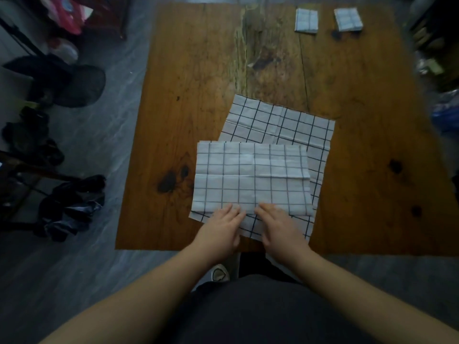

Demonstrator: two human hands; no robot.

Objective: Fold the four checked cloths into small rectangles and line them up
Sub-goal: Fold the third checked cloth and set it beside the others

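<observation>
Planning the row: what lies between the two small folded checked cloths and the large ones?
Head view: only bare, stained brown wooden tabletop separates folded checked cloths from large checked cloths.

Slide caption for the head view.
Left hand and right hand press top checked cloth over spread cloth; two folded cloths lie beyond.

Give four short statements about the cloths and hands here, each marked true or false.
1. One folded cloth and a second folded cloth lie near the far edge of the table. True.
2. The left hand and the right hand both rest on the top cloth. True.
3. The top cloth lies apart from the lower cloth. False: it overlaps it.
4. All four cloths are folded small. False: two are spread large.
</observation>
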